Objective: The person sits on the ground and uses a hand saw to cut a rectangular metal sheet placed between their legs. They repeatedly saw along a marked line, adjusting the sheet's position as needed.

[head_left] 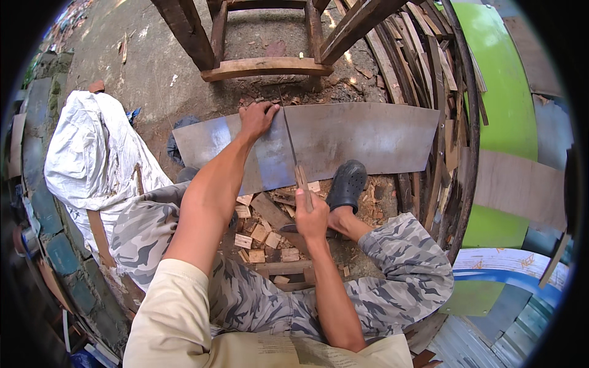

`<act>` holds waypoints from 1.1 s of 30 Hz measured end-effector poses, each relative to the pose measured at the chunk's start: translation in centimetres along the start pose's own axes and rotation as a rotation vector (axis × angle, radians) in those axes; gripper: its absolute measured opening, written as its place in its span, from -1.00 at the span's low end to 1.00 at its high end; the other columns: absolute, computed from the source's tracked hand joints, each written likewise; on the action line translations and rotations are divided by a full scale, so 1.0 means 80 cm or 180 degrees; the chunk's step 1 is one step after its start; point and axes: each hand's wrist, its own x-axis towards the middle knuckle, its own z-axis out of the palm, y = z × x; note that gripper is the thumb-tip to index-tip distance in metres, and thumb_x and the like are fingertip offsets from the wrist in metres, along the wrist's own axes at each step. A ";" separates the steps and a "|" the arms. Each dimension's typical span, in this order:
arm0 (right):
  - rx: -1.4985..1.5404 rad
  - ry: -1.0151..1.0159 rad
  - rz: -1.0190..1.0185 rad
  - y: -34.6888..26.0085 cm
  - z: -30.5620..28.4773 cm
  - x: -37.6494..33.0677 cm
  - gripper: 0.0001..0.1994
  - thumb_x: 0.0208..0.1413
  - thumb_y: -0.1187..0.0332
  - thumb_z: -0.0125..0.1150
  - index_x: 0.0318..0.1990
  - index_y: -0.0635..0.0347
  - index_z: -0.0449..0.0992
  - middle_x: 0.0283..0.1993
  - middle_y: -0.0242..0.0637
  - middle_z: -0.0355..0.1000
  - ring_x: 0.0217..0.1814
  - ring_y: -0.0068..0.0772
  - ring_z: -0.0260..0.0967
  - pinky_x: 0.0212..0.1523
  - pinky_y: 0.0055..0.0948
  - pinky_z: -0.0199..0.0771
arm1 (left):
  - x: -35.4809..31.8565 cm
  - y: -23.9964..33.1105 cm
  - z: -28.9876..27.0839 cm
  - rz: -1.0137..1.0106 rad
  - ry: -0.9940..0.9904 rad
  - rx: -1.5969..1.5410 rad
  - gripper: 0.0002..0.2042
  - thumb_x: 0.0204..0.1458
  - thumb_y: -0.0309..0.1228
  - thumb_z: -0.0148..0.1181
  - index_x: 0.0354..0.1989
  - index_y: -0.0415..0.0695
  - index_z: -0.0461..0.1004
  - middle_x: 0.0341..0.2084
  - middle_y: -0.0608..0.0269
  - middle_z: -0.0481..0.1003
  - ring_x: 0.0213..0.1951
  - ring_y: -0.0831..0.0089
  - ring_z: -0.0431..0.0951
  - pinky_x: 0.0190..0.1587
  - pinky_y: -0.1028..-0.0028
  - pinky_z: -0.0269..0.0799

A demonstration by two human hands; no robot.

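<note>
A long grey-brown sheet that looks like plywood (pixel 362 138) lies across in front of me, with whitish and bluish patches on its left part. My left hand (pixel 257 118) is closed over its far edge, close to the blade. My right hand (pixel 312 214) grips the wooden handle of a handsaw (pixel 291 138). The thin dark blade, seen nearly edge-on, crosses the sheet and reaches past its far edge. My right foot, in a dark clog (pixel 348 186), rests by the sheet's near edge. How deep the cut runs is too fine to tell.
Small wood blocks (pixel 259 233) and chips litter the ground between my legs. A wooden frame (pixel 267 67) stands ahead. Long wood strips (pixel 423 61) are piled at right beside green panels (pixel 500 92). A white sack (pixel 92 147) lies left, near a block wall (pixel 61 254).
</note>
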 end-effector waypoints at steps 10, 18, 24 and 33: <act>-0.0025 -0.0020 -0.0136 0.022 0.002 0.016 -0.64 0.29 0.19 0.13 -0.38 0.38 0.49 -0.57 0.08 0.39 -0.56 0.08 0.35 -0.46 -0.19 0.31 | 0.002 -0.001 0.008 -0.0061 -0.0094 0.0205 -0.61 0.22 0.04 0.08 -0.16 0.03 0.69 -0.29 0.10 0.66 -0.15 0.11 0.62 0.08 0.09 0.13; 0.0074 0.0035 -0.0047 -0.010 -0.044 -0.086 -0.63 0.30 0.17 0.11 -0.39 0.37 0.49 -0.58 0.06 0.36 -0.55 -0.01 0.34 -0.45 -0.18 0.30 | -0.016 -0.016 0.012 -0.0040 -0.0058 0.0141 -0.63 0.23 0.02 0.08 -0.14 0.04 0.68 -0.30 0.12 0.66 -0.15 0.11 0.62 0.07 0.09 0.17; 0.0008 0.0153 -0.0081 0.018 0.026 -0.020 -0.65 0.26 0.19 0.14 -0.39 0.36 0.51 -0.56 0.09 0.40 -0.53 0.12 0.42 -0.46 -0.13 0.33 | 0.012 -0.019 0.006 -0.0146 -0.0002 0.0180 -0.62 0.21 0.00 0.07 -0.13 0.02 0.69 -0.22 0.07 0.65 -0.09 0.11 0.60 0.04 0.12 0.14; -0.0121 -0.0113 0.0060 0.011 0.010 0.010 -0.73 0.25 0.27 0.15 -0.36 0.33 0.56 -0.56 0.05 0.43 -0.52 0.01 0.47 -0.41 -0.18 0.40 | 0.008 -0.020 0.007 -0.0152 -0.0100 0.0230 -0.62 0.21 -0.01 0.07 -0.11 0.02 0.68 -0.22 0.04 0.65 -0.08 0.08 0.60 0.05 0.11 0.15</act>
